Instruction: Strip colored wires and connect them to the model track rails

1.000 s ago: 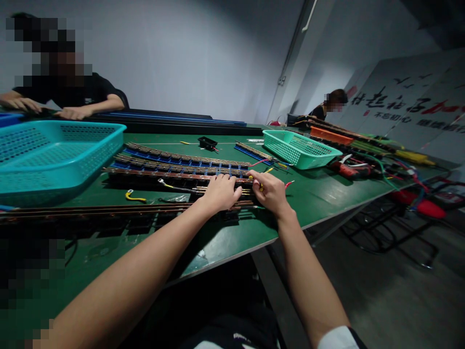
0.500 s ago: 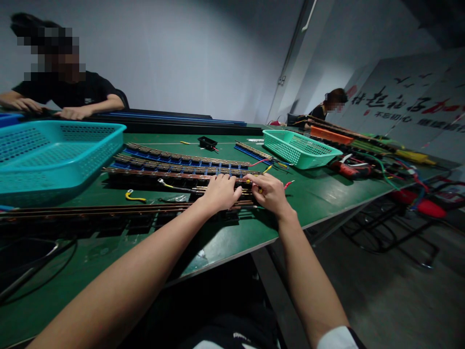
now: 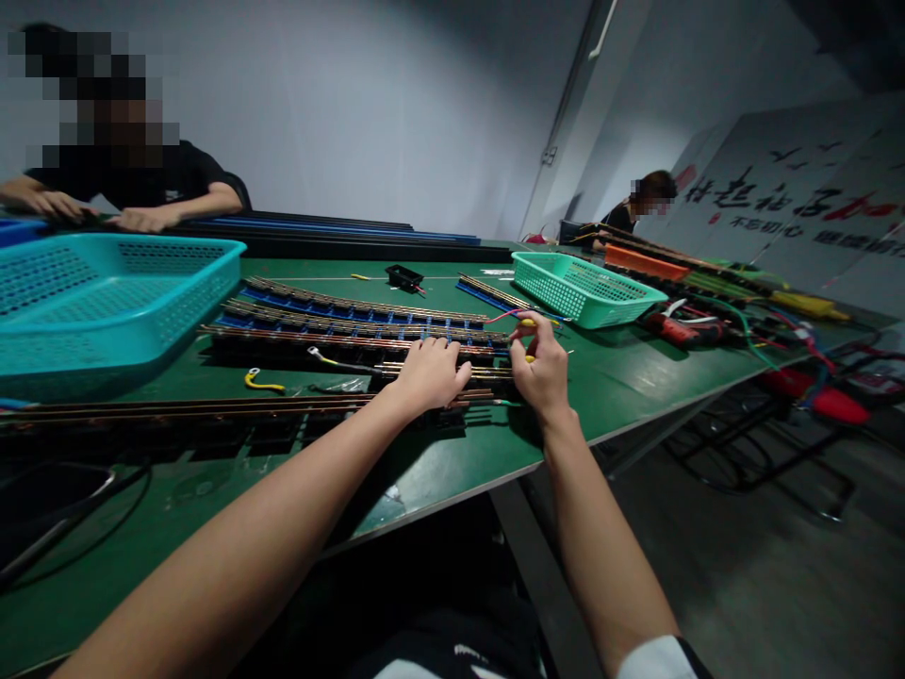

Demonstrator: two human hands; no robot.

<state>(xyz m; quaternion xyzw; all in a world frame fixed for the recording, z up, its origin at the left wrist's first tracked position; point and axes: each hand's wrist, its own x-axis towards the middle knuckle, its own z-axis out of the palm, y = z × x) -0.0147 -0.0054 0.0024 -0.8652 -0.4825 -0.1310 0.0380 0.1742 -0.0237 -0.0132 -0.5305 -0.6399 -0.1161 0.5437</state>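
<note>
My left hand [image 3: 430, 374] lies over a short black strip with metal rods [image 3: 487, 373], fingers bent over the far side and thumb on the near side, gripping it. Just beyond this strip's right end is my right hand [image 3: 543, 370], raised slightly, with thumb and index finger curled towards each other. Small yellow pieces show at those fingertips; whether they are held or worn is unclear. Behind both hands lie several blue strips with metal rods [image 3: 339, 316]. A dark cable with a ring terminal [image 3: 339, 362] runs to the black strip from the left.
A long black strip with copper-coloured rods [image 3: 176, 415] lies nearer me. Left stands a turquoise basket [image 3: 120, 344]; a green basket [image 3: 590, 302] is behind my right hand. A yellow ring-terminal wire [image 3: 265, 385], a small black tray [image 3: 404, 278] and red-handled tool [image 3: 685, 330] lie about. Two people sit beyond.
My right hand has moved right and slightly up, off the end of the black strip, and the yellow pieces moved with it. My left hand has stayed in place.
</note>
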